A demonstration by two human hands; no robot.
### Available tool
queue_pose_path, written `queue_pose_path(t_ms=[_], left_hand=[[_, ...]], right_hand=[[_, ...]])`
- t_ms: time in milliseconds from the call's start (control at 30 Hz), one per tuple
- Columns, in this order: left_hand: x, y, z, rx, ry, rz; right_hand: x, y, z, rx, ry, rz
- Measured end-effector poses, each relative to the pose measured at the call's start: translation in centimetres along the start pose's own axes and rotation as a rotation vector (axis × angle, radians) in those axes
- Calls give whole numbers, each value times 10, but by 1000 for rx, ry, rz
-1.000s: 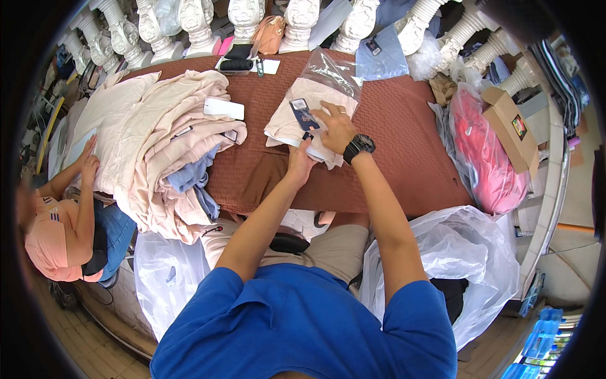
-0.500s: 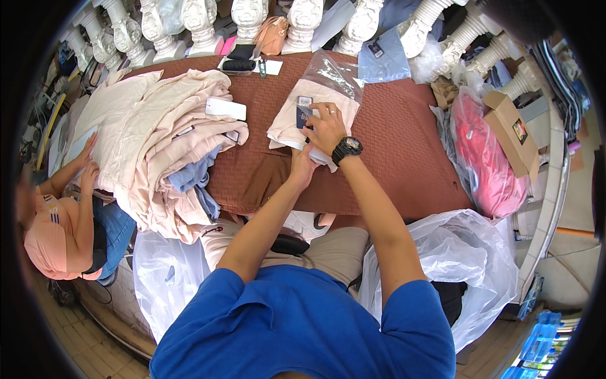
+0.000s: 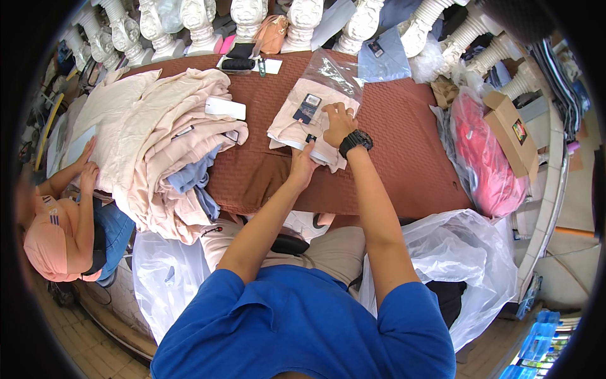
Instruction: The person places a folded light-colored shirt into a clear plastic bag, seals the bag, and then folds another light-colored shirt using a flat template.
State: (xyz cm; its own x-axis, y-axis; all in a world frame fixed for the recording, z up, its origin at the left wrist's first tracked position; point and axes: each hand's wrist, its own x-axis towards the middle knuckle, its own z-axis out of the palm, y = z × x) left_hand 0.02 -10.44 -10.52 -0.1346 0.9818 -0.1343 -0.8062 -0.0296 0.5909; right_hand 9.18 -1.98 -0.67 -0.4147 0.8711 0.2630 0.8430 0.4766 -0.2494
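head: pink garment (image 3: 289, 131) in clear bag (image 3: 334, 68); left grip (image 3: 303, 165) clamped on garment, right grip (image 3: 338, 127) apart

On the tablecloth (image 3: 404, 151), the folded garment (image 3: 292, 131) lies with a hang tag (image 3: 307, 108) on top, the left hand (image 3: 303, 162) at its near edge, the right hand (image 3: 339, 126) on its right side. Left of it is the garment pile (image 3: 136, 120) (a card (image 3: 225, 108) rests on it), a co-worker (image 3: 47, 249) at that pile's outer side. A second garment (image 3: 388, 65) lies behind and right, before the balusters (image 3: 248, 19); off the tablecloth's right edge, a cardboard box (image 3: 507, 126) sits beside a bagged bundle (image 3: 481, 148).
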Motion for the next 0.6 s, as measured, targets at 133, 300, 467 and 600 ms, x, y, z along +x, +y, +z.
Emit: queue_pose_path(t_ms=[133,300,467,600], left_hand=[[-1,-3,5,-4,-21,12],[0,0,0,-12,-27,15],[-2,0,4,10,-29,4],[0,0,4,4,-26,-5]], right_hand=[[-1,23,8,-11,14,-93],[-10,14,8,-7,23,-157],[-6,16,13,48,107,-222],[-2,19,19,29,171,-246]])
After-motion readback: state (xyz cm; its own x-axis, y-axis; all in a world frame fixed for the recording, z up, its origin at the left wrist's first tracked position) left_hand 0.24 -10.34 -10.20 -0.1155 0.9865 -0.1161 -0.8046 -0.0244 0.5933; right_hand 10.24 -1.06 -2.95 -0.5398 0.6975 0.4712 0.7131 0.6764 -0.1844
